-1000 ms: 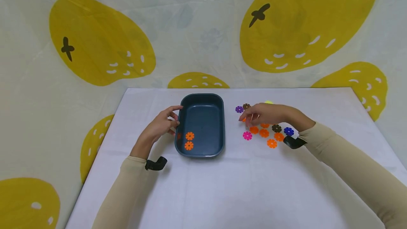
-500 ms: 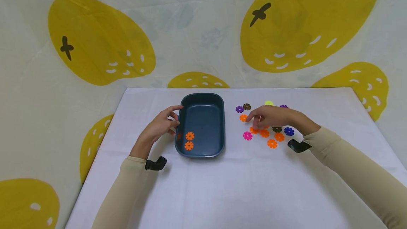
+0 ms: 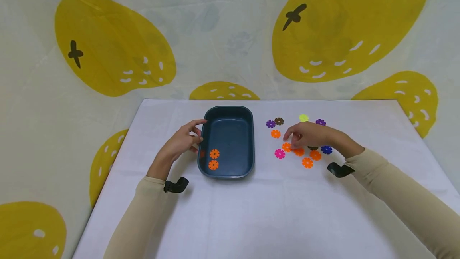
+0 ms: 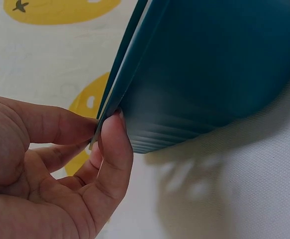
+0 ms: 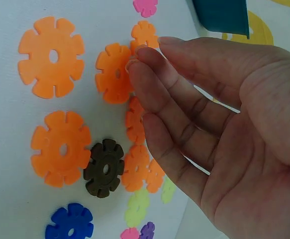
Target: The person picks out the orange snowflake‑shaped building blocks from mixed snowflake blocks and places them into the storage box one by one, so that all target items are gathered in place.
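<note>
Along the left rim of a dark blue plastic tray (image 3: 230, 139), my left hand (image 3: 181, 143) pinches the edge between thumb and fingers. Two orange notched discs (image 3: 214, 154) lie in the tray's near left part. My right hand (image 3: 312, 133) hovers over the scattered flower-shaped discs, fingers bent loosely, with nothing visible in its grasp. In the right wrist view an orange disc (image 5: 114, 79) lies just beyond the fingertips; whether they touch it I cannot tell. A brown disc (image 5: 105, 168) and a blue disc (image 5: 71, 222) lie close by. The hand partly hides some discs in the head view.
A pink disc (image 3: 279, 154), a purple disc (image 3: 270, 124) and a loose orange disc (image 3: 275, 134) lie between tray and right hand. Behind the hand are a yellow disc (image 3: 303, 118) and another purple disc (image 3: 321, 122). A white cloth (image 3: 251, 219) covers the table.
My right hand has drawn back to the right over the discs, uncovering the orange one near the pink and the yellow and purple ones behind. The left hand and tray have stayed put.
</note>
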The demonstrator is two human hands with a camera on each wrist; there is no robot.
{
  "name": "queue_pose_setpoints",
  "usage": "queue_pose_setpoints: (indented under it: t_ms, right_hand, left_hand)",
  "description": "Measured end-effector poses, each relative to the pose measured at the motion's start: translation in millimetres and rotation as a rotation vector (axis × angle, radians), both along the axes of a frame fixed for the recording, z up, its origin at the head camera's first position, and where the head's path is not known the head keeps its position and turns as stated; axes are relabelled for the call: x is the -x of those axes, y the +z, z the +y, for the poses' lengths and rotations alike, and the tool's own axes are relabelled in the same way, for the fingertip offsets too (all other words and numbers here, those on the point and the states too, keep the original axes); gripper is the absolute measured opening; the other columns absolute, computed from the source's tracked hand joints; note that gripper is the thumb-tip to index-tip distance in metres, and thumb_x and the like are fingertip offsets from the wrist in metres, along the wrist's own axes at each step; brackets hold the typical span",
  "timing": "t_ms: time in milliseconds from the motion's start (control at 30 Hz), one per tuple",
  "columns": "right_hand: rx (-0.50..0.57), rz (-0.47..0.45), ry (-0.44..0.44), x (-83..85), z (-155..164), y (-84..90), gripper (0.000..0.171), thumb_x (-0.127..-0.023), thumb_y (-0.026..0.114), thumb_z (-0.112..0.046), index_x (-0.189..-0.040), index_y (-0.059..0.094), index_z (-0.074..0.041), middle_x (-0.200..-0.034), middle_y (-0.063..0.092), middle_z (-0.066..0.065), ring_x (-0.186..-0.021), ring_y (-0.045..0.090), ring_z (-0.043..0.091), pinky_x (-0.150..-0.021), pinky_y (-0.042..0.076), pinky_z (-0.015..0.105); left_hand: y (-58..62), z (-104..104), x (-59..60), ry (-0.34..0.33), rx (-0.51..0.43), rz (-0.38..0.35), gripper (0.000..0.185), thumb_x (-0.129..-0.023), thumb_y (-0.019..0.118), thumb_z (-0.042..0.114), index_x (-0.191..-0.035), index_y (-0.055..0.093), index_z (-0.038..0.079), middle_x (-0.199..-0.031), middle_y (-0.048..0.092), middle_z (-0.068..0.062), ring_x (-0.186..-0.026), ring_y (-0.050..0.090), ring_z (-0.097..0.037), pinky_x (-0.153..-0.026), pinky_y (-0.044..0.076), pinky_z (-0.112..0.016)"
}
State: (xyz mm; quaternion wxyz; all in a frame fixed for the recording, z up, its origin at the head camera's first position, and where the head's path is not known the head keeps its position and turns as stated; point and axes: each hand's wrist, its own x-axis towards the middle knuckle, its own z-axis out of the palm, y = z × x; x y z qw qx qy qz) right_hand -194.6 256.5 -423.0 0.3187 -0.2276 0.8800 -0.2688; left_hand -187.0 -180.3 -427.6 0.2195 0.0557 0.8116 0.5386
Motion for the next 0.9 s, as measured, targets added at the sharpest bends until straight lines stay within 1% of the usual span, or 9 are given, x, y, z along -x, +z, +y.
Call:
queue_pose_setpoints:
  t_ms: [167, 267, 433, 667, 900]
  right_hand:
    - [0.007, -0.011, -0.038, -2.0, 0, -3.7, 0.035, -0.093, 0.072, -0.014, -0.126, 0.065, -0.005, -0.084, 0.066, 0.008, -0.072, 0.059, 0.025, -0.062, 0.049, 0.026]
    - [0.021, -0.001, -0.048, -3.6, -1, -5.4, 0.035, -0.093, 0.074, -0.013, -0.125, 0.065, -0.003, -0.082, 0.066, 0.008, -0.069, 0.058, 0.024, -0.06, 0.048, 0.025]
    - [0.027, 0.038, -0.056, -4.4, -3, -9.5, 0.034, -0.091, 0.075, -0.013, -0.122, 0.065, -0.003, -0.08, 0.064, 0.005, -0.069, 0.056, 0.019, -0.061, 0.048, 0.025]
    - [0.007, 0.033, -0.103, -5.0, -6, -16.6, 0.034, -0.089, 0.077, -0.012, -0.12, 0.063, -0.005, -0.081, 0.061, 0.005, -0.071, 0.056, 0.019, -0.064, 0.051, 0.027]
    - [-0.003, 0.054, -0.087, -7.6, -7, -14.8, 0.029, -0.089, 0.076, -0.011, -0.115, 0.064, -0.006, -0.082, 0.061, 0.005, -0.073, 0.057, 0.019, -0.064, 0.051, 0.028]
  left_hand:
    - [0.0, 0, 0.1, 0.002, -0.003, -0.003, 0.062, -0.097, 0.054, -0.004, -0.155, 0.039, 0.014, -0.109, 0.042, -0.016, -0.081, 0.053, -0.027, -0.062, 0.059, -0.037]
    - [0.4, 0, 0.0, 0.002, -0.003, -0.003, 0.063, -0.097, 0.054, -0.004, -0.155, 0.039, 0.014, -0.109, 0.042, -0.016, -0.081, 0.053, -0.027, -0.061, 0.059, -0.037]
    - [1.8, 0, -0.7, 0.001, -0.009, -0.004, 0.063, -0.097, 0.054, -0.004, -0.155, 0.039, 0.013, -0.109, 0.042, -0.015, -0.08, 0.053, -0.026, -0.061, 0.059, -0.037]
    - [3.7, 1, -1.5, 0.004, -0.003, -0.007, 0.063, -0.097, 0.054, -0.004, -0.155, 0.039, 0.013, -0.11, 0.042, -0.016, -0.081, 0.053, -0.027, -0.062, 0.059, -0.037]
    - [2.7, 0, -0.9, 0.003, -0.005, -0.009, 0.063, -0.096, 0.053, -0.005, -0.155, 0.039, 0.013, -0.11, 0.042, -0.016, -0.081, 0.053, -0.026, -0.062, 0.059, -0.039]
